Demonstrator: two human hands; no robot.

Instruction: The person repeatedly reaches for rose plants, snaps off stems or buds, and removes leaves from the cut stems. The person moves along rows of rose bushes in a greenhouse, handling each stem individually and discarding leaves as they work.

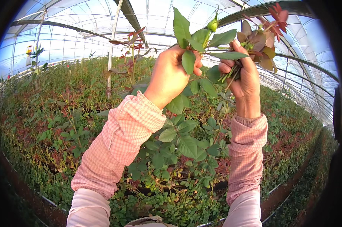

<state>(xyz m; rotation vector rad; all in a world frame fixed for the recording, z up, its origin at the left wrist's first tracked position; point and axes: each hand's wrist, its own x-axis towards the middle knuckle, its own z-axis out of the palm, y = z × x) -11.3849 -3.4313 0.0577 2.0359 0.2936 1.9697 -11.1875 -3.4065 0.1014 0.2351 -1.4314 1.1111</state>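
My left hand [173, 71] is raised at upper centre, its fingers closed round the leafy stem of a rose with a green bud [212, 25]. The bud points upward above broad green leaves. To its right, my right hand [243, 72] grips a small bunch of cut rose shoots [257, 42] with reddish and green leaves; their short stem ends stick out below the fingers. The thumb of my right hand lies at the edge of the green leaves. Behind and below both hands, a rose bush [185, 139] spreads its green leaves.
Dense rows of rose plants [60, 136] fill the ground on both sides. A pale post [113, 48] rises left of centre, near a reddish tall shoot [132, 56]. Arched beams and plastic sheeting of a greenhouse stand overhead. A narrow path [295, 173] runs at the right.
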